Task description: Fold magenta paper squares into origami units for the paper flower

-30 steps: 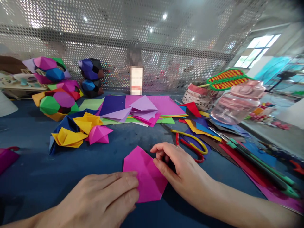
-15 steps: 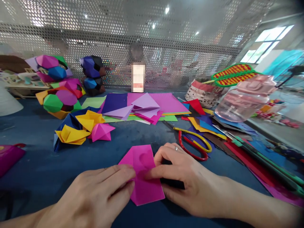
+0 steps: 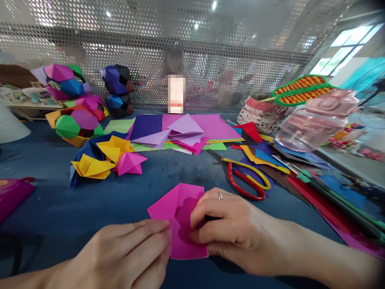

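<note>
A folded sheet of magenta origami paper (image 3: 188, 216) lies on the dark blue table in front of me, with a pointed flap at its upper left and a crease down its face. My left hand (image 3: 129, 249) is closed on its lower left edge, fingers pressed together with the tips on the paper. From the right, my right hand (image 3: 231, 228) grips the right edge with curled fingers; a ring is on one finger. The thumb's hold is partly hidden. Scissors (image 3: 249, 178) with red and yellow handles lie just beyond my right hand.
Folded yellow paper pieces (image 3: 93, 166) and a pink one (image 3: 130, 163) lie at left, before faceted paper balls (image 3: 80, 126). Stacked coloured sheets (image 3: 216, 128) lie at the back. A pink bottle (image 3: 313, 124), a cutter (image 3: 331, 192) and paper scraps are at right.
The magenta paper has turned slightly clockwise, its upper left flap now reaching further out to a point. My right hand's fingers have curled more, and the view has shifted a little.
</note>
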### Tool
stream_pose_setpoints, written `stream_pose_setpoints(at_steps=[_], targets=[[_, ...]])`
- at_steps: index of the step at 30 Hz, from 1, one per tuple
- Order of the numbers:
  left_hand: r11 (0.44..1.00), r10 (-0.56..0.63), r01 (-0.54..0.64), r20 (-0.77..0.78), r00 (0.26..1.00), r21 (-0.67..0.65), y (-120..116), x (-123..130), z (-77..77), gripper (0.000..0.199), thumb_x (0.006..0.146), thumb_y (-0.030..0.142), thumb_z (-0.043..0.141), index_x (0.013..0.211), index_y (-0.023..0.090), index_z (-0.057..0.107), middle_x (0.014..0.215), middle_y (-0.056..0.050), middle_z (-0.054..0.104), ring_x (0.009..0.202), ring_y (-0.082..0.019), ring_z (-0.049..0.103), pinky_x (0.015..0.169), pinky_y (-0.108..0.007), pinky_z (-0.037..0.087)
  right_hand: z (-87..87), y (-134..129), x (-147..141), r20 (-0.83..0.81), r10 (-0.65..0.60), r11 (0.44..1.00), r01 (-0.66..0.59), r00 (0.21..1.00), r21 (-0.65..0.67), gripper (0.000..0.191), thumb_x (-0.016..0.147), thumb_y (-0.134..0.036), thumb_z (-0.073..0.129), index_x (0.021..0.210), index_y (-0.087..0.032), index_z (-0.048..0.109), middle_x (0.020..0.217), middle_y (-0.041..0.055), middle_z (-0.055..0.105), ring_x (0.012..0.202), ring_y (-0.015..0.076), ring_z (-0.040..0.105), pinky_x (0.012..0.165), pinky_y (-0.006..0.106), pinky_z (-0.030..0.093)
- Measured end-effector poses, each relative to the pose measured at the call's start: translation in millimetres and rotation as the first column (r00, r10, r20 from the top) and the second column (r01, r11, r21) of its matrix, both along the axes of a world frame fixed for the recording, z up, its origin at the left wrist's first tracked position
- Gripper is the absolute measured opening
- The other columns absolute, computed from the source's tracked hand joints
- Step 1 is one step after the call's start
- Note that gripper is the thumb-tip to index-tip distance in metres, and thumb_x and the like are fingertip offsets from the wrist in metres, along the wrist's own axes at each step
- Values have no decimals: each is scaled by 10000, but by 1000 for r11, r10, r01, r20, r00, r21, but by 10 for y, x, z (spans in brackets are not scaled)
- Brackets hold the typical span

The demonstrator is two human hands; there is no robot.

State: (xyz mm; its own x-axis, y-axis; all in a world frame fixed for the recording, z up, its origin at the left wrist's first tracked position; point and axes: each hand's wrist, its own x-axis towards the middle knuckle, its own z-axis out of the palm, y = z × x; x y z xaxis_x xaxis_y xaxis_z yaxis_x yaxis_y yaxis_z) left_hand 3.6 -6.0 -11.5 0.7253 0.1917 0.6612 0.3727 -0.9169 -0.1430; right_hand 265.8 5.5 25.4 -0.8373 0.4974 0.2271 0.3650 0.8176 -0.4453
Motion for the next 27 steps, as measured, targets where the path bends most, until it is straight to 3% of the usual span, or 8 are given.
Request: stream_pose_setpoints(at_steps=[6,14,22,27], targets=[[990,-26,23,-19,999,-137,-42,-27,-92,268,1036,126,471,958,168,724,820,17,739,857,-145,743,806,-235,593,-81,67,-6,-181,22,993,-43,983,-111,99,968,-173,647,974,-100,714,990,71,710,960,136,650,912,272,450],[979,-96,103,48,994,-177,15,38,8,304,1033,120,452,904,155,724,706,15,690,730,-129,707,664,-210,575,-110,40,-108,-203,-171,948,105,964,-302,64,941,-186,694,889,-150,684,920,7,706,900,119,622,879,260,434],[983,-11,7,-19,1000,-181,-45,4,37,415,1063,139,348,888,195,720,760,4,697,659,-125,648,589,-215,538,-119,-20,-234,-82,-391,903,366,917,-224,241,939,-304,705,764,-183,592,770,-47,622,746,115,524,739,279,367],[970,-80,64,-62,995,-236,-30,-8,50,377,1046,133,363,932,189,717,771,-6,682,645,-131,635,533,-215,514,-128,-32,-282,-40,-444,882,429,895,-192,276,946,-345,687,742,-190,584,738,-45,607,724,132,507,707,292,346]])
